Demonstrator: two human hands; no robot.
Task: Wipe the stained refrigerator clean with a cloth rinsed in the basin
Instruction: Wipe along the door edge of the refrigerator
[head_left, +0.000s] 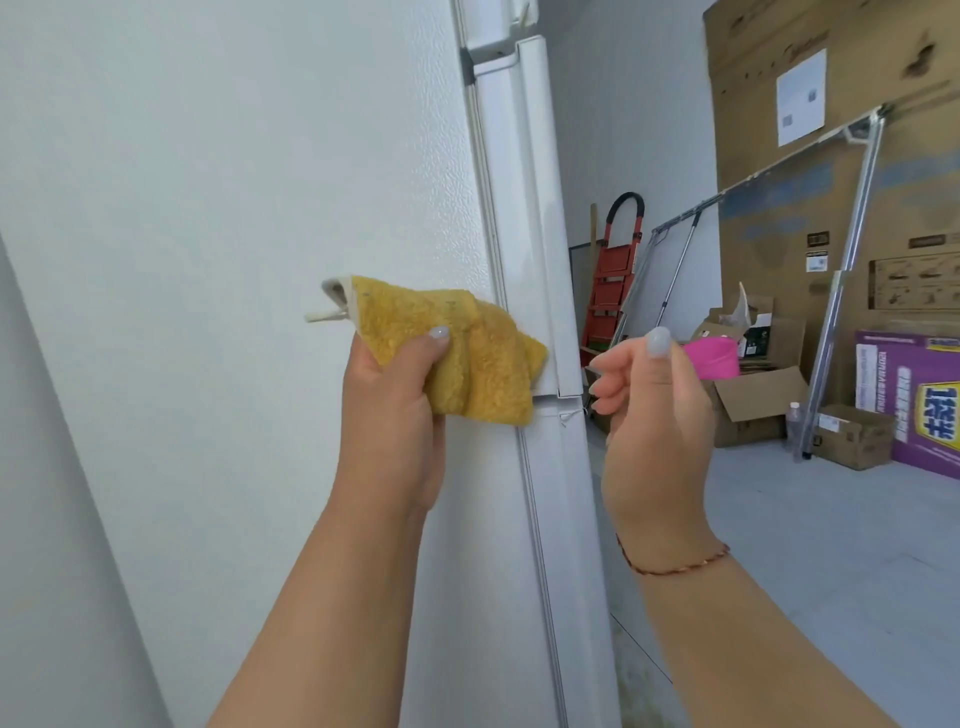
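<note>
The white refrigerator (249, 182) fills the left half of the view; I face its side panel, with the door edges (540, 249) running down the middle. My left hand (395, 400) grips a folded yellow cloth (467, 353) and holds it against the side panel near the seam between the upper and lower doors. The cloth has a pale hanging loop at its left corner. My right hand (654, 410) hovers to the right of the door edge, fingers loosely curled, holding nothing. No stain is plainly visible on the panel. The basin is out of view.
Behind the fridge stand a red step ladder (613, 280), a metal drying rack (841, 270), large cardboard sheets (841, 104), open cardboard boxes (753, 400), a purple box (919, 400) and a pink object (714, 356). Grey floor spreads at right.
</note>
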